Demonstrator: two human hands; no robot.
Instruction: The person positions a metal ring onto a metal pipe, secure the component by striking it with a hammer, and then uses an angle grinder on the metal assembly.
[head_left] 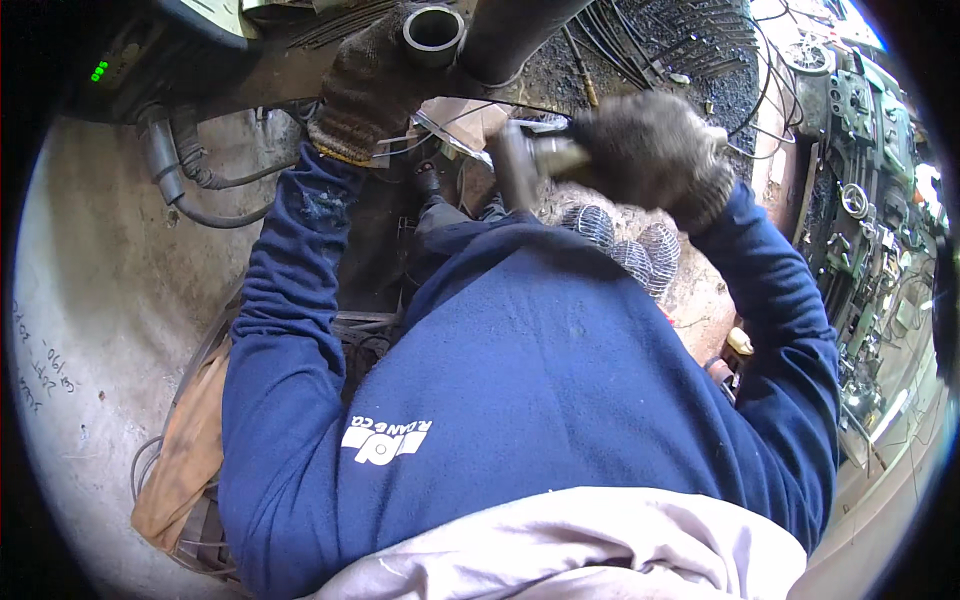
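Observation:
A short metal pipe point(436, 52) shows its round open end at the bench edge. My left hand point(372, 88), in a dirty knit glove, is closed around its left side; most of the fingers are hidden. Just right of the pipe, a thick dark metal cylinder point(512, 38) rises from the bench. My gloved right hand point(655, 150) is wrapped round the handle of a hammer point(517, 165), slightly smeared by motion. The hammer head is in front of my body, lower and to the right of the pipe, apart from it.
Thin rods and wires point(690, 45) lie on the dark benchtop point(545, 85). A machine with a green lit display point(100, 70) stands at far left, with thick cables point(165, 160) below. Wire coils point(632, 255) sit low beyond my body. Cluttered metal parts point(860, 200) line the right side.

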